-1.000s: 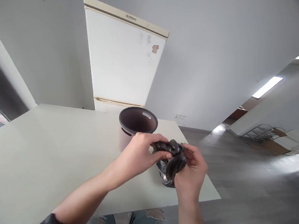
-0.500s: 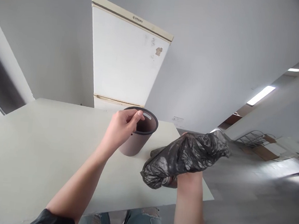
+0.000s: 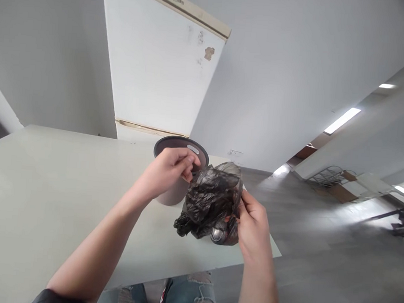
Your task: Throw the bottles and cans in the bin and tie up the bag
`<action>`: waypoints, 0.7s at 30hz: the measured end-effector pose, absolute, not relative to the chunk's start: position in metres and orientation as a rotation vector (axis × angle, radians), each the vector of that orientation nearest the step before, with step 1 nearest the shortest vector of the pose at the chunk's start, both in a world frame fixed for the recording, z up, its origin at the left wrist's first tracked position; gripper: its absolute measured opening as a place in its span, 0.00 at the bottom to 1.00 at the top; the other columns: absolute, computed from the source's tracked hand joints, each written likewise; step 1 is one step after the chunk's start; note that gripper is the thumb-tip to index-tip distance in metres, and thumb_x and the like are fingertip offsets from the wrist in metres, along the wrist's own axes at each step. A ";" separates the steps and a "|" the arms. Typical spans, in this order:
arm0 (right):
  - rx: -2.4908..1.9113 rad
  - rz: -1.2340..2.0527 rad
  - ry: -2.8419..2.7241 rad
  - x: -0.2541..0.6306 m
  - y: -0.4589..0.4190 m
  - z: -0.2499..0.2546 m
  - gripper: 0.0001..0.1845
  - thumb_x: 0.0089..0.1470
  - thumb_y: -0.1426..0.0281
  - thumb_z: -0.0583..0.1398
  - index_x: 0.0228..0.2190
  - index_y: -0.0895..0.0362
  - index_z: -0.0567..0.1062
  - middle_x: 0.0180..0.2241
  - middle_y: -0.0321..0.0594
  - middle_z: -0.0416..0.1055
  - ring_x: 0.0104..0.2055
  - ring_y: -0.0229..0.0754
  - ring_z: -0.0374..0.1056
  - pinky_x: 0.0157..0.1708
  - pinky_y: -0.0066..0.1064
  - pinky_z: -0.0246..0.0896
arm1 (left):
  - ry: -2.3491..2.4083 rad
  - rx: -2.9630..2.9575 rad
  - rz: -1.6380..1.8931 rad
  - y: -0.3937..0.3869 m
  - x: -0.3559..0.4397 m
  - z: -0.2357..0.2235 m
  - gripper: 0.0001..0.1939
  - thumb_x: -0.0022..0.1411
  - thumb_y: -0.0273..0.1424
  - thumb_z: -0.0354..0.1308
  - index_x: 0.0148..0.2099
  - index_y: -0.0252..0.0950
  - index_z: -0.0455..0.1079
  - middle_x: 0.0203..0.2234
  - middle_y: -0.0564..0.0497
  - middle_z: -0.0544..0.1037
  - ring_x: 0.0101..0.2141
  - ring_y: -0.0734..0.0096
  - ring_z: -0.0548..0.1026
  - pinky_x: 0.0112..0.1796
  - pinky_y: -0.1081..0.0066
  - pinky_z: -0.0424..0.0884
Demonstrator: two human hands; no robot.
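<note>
A crumpled black plastic bag (image 3: 212,194) is held up over the right part of the table. My right hand (image 3: 254,223) pinches its right edge between thumb and fingers. My left hand (image 3: 174,170) is closed, fingers curled, at the bag's upper left side; what its fingertips hold, if anything, is hidden. Just behind that hand stands a brown-grey trash bin (image 3: 170,196) with a dark rim and a slot handle, partly covered by the hand and the bag. Below the bag shows a silver round end of what looks like a can (image 3: 218,235), mostly hidden.
The pale table (image 3: 80,184) reaches far to the left, and its right edge drops to a grey floor (image 3: 318,272). A white fridge (image 3: 160,64) stands behind the table against the wall. Farther right, a metal rack and cardboard boxes (image 3: 346,191) lie on the floor.
The bag, stretched out over my right hand before, is now bunched and farther left. My right hand has come out from under it and grips its edge. My left hand is now beside the bag.
</note>
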State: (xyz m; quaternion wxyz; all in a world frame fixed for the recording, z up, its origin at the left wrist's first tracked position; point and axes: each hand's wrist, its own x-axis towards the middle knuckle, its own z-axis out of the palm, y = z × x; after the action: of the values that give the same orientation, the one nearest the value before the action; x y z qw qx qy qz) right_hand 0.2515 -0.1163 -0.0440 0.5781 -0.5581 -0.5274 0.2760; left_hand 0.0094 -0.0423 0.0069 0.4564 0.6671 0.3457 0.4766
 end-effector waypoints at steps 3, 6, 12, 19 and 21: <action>-1.232 0.918 -1.053 0.256 -0.120 -0.046 0.20 0.59 0.52 0.69 0.45 0.53 0.83 0.37 0.42 0.80 0.33 0.44 0.72 0.31 0.32 0.67 | 0.825 1.634 1.121 -0.049 0.012 0.008 0.17 0.75 0.44 0.53 0.48 0.37 0.75 0.31 0.50 0.78 0.32 0.67 0.78 0.35 0.69 0.74; -1.142 0.987 -0.973 0.252 -0.120 -0.046 0.18 0.56 0.55 0.71 0.41 0.54 0.83 0.36 0.40 0.78 0.35 0.43 0.72 0.32 0.30 0.68 | 0.778 1.876 0.932 -0.060 0.030 0.005 0.11 0.67 0.39 0.63 0.47 0.39 0.78 0.36 0.49 0.82 0.37 0.66 0.78 0.37 0.70 0.73; -1.060 1.178 -0.708 0.263 -0.110 -0.055 0.19 0.55 0.55 0.72 0.43 0.53 0.82 0.41 0.41 0.80 0.38 0.45 0.76 0.38 0.35 0.74 | 0.767 2.020 0.935 -0.053 0.040 0.001 0.11 0.70 0.30 0.55 0.40 0.38 0.79 0.36 0.50 0.83 0.37 0.66 0.79 0.39 0.70 0.71; -1.095 0.259 -0.704 0.268 -0.125 -0.058 0.16 0.61 0.61 0.69 0.50 0.51 0.83 0.40 0.39 0.75 0.34 0.39 0.70 0.39 0.36 0.72 | 0.996 1.961 1.167 -0.055 0.032 0.007 0.13 0.74 0.36 0.52 0.40 0.38 0.76 0.27 0.53 0.73 0.29 0.71 0.67 0.29 0.71 0.60; -1.075 -0.054 -0.891 0.261 -0.134 -0.058 0.14 0.61 0.64 0.68 0.49 0.49 0.84 0.46 0.41 0.74 0.39 0.41 0.70 0.44 0.38 0.72 | 0.992 1.952 1.182 -0.060 0.034 0.009 0.14 0.74 0.36 0.53 0.39 0.37 0.76 0.26 0.53 0.72 0.28 0.72 0.66 0.29 0.72 0.59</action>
State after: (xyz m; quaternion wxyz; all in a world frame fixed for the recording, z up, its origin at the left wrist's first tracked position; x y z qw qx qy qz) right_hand 0.2614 -0.1336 -0.0577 0.7657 -0.4946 -0.4103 -0.0250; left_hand 0.0342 -0.0596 0.0092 0.3209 0.7430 0.3776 0.4499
